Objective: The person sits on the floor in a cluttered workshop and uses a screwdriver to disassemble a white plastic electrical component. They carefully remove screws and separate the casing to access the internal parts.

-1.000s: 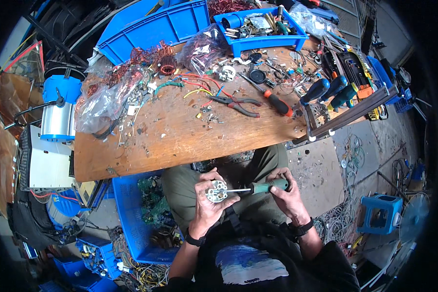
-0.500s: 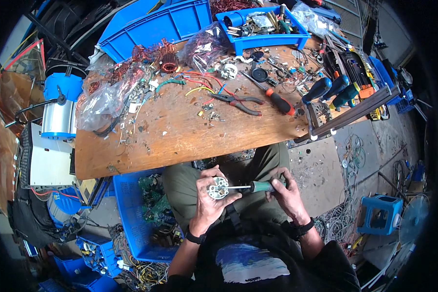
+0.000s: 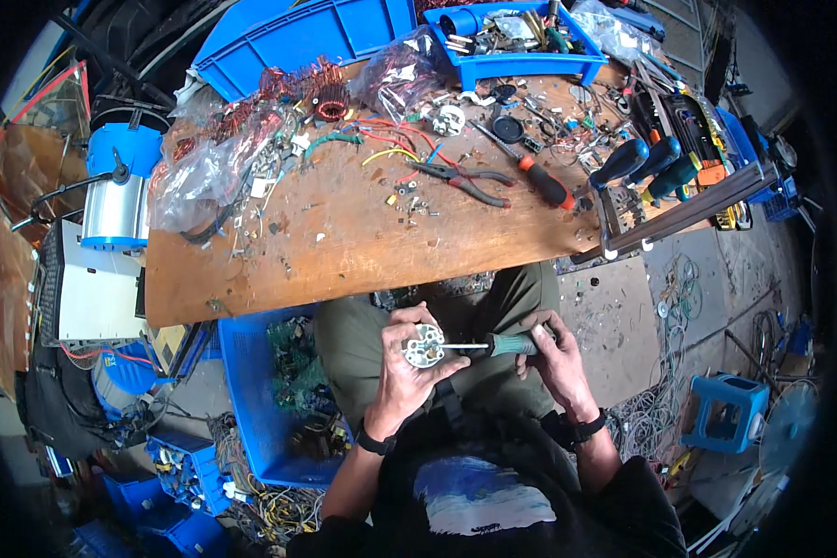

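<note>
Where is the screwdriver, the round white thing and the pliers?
Screwdriver [image 3: 510,345], head view, on its green handle in the right hand.
Round white part [image 3: 425,346], head view, on its face, held in the left hand.
Pliers [image 3: 463,179], head view, near the joint, lying on the bench.

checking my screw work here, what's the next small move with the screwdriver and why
Probably keep turning the screwdriver: its tip sits on the face of the round white part in the left hand, while the right hand grips the green handle, lined up level.

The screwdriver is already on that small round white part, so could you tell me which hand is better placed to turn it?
Right. The right hand grips the screwdriver handle, while the left hand cradles the round white part.
</note>
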Motion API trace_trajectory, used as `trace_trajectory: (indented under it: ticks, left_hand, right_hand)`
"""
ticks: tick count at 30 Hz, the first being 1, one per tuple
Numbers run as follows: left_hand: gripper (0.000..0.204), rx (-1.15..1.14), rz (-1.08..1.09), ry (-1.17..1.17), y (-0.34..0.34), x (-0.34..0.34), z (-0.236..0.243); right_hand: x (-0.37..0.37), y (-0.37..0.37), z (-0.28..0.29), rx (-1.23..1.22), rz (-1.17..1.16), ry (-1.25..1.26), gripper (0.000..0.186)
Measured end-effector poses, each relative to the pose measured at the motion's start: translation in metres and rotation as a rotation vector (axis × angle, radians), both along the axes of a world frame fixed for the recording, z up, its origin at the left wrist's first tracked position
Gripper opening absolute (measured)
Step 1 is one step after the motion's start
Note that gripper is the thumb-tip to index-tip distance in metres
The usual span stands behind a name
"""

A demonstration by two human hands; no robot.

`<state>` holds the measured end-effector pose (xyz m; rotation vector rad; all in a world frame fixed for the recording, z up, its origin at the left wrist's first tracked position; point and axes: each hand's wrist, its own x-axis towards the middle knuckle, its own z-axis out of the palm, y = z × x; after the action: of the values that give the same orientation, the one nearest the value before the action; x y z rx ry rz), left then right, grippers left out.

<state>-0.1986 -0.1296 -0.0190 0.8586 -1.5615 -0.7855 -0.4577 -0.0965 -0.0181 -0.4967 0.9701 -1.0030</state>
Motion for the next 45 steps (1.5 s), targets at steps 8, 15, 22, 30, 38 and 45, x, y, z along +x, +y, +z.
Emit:
trace_trajectory:
  ticks: [8, 15, 22, 30, 38, 45]
  left_hand:
    - [0.067, 0.022, -0.007, 0.006, 0.0, 0.0, 0.004]
    - [0.067, 0.005, -0.018, 0.013, -0.001, 0.001, 0.003]
    - [0.066, 0.007, -0.019, 0.039, -0.002, 0.005, 0.002]
    - [0.065, 0.012, -0.044, 0.062, -0.007, 0.006, 0.005]
    - [0.066, -0.092, -0.011, -0.261, -0.015, 0.026, 0.022]
    - [0.064, -0.113, 0.063, -0.377, -0.009, 0.038, 0.065]
  right_hand:
    - [0.003, 0.002, 0.002, -0.042, 0.012, 0.074, 0.047]
    - [0.007, 0.004, -0.003, -0.216, -0.072, -0.015, 0.046]
    - [0.006, 0.004, 0.013, -0.126, 0.016, -0.037, 0.035]
    - [0.009, 0.005, 0.0, -0.186, -0.064, -0.155, 0.036]
    - [0.005, 0.005, -0.001, -0.169, -0.233, -0.167, 0.03]
    - [-0.008, 0.001, -0.004, -0.249, -0.298, -0.059, 0.026]
